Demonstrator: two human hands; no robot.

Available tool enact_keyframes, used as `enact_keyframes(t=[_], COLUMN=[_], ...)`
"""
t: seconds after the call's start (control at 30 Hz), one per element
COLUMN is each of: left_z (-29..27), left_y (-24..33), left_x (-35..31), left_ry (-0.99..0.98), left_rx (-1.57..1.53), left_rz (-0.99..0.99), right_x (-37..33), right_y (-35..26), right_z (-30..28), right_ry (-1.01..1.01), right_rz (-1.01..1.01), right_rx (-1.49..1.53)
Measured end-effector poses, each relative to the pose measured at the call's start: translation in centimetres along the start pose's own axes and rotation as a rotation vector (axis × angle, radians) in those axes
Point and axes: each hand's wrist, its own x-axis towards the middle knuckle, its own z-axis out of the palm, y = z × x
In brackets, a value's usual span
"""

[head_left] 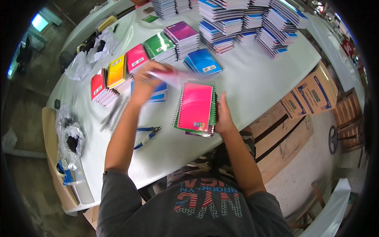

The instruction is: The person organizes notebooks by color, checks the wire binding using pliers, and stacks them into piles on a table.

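Observation:
In front of me a small pile of spiral notebooks has a pink notebook [195, 103] on top, with green and purple covers showing at its edges. My right hand [225, 117] rests against the pile's right side, thumb stretched up and away, its other fingers partly hidden. Above and left of the pile, my left hand [148, 81] is closed on a notebook [173, 78] that is pinkish and white, smeared by motion. Under that hand and its forearm lies a blue notebook pile [158, 94], partly covered. Another blue pile [202, 62] sits just beyond.
A row of notebook stacks, red, yellow, pink, green [159, 45] and purple, runs across the left-middle. Tall notebook stacks [244, 21] stand at the back. Wire spirals [114, 112] and blue-handled cutters [148, 137] lie left. A cardboard box [310, 93] is right of the table.

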Motion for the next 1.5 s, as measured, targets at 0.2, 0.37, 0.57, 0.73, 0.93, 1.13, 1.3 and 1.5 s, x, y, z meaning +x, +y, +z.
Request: enact_keyframes(t=[0.2, 0.37, 0.57, 0.73, 0.93, 1.13, 1.3, 1.5], left_z=[0.6, -13.9, -14.0, -9.1, 2.0, 2.1, 3.7, 7.1], left_y=[-2.1, -2.7, -2.1, 0.7, 3.9, -1.4, -0.7, 1.5], left_x=[-0.9, -3.2, -4.5, -3.7, -1.7, -1.2, -3.5, -8.4], left_ry=[-0.080, 0.092, 0.439, 0.689, 0.454, -0.259, 0.265, 0.144], left_rx=[1.202, 1.628, 1.480, 0.698, -0.208, 0.143, 0.062, -0.235], left_rz=[0.348, -0.109, -0.407, -0.054, -0.023, 0.078, -0.382, -0.488], right_x=[0.4, 1.0, 1.5, 1.2, 1.0, 0.1, 0.1, -0.6], right_y=[0.1, 0.3, 0.8, 1.1, 0.6, 0.9, 0.1, -1.0], right_z=[-1.7, -2.0, -2.6, -2.0, -2.0, -0.9, -0.5, 1.0], right_ry=[-0.087, -0.130, -0.063, 0.016, 0.060, -0.127, -0.264, -0.295], right_rz=[0.051, 0.019, -0.073, -0.130, -0.132, 0.016, -0.067, -0.593], right_rx=[-0.182, 0.114, -0.014, -0.050, -0.033, -0.068, -0.252, -0.923])
